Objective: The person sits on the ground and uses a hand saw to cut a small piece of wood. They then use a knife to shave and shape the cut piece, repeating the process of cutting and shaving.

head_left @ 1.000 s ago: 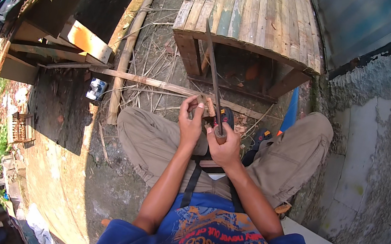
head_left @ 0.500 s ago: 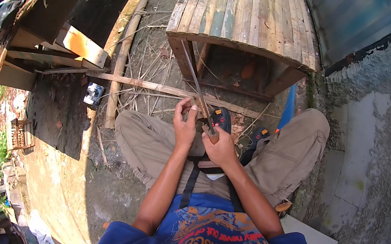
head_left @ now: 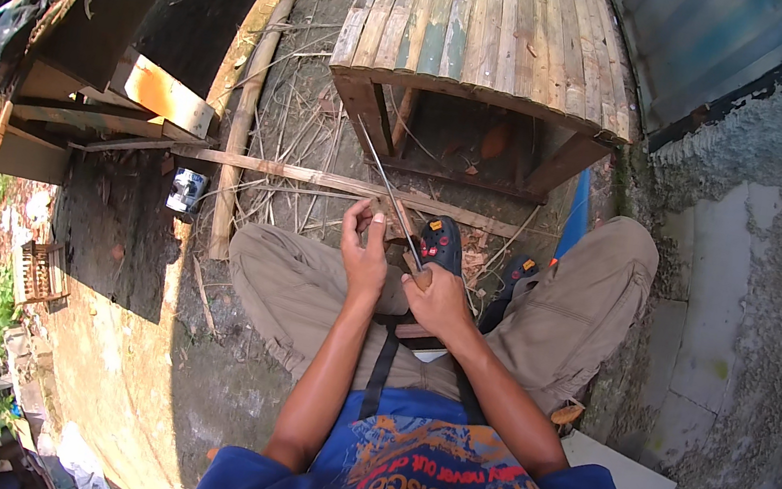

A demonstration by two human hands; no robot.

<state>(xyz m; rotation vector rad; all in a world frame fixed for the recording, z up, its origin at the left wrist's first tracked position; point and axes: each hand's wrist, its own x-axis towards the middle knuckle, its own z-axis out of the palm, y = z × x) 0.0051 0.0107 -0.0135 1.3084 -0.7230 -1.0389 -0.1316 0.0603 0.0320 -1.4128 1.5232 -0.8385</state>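
My right hand [head_left: 441, 303] is wrapped round the wooden handle [head_left: 421, 277] of a long, thin-bladed knife. Its narrow metal blade [head_left: 378, 164] slants forward and left, away from me. My left hand [head_left: 364, 259] is closed on a small brown piece of wood [head_left: 398, 217], thumb and fingers near its far end. The blade runs along or just over this wood; whether they touch I cannot tell. Both hands are between my bent knees, above a dark sandal [head_left: 442, 242].
A bamboo-slat bench [head_left: 488, 31] stands ahead. Before it a flat wooden strip [head_left: 320, 176] crosses a bamboo pole [head_left: 252, 102] on ground strewn with sticks. A can [head_left: 187, 191] is at left, a rough wall [head_left: 747, 298] at right, and a blue pointed object [head_left: 575, 216] near my right knee.
The knife's blade has tilted, its tip coming back toward me and away from the bench edge. My left hand has shifted slightly left and down; my right hand has barely moved.
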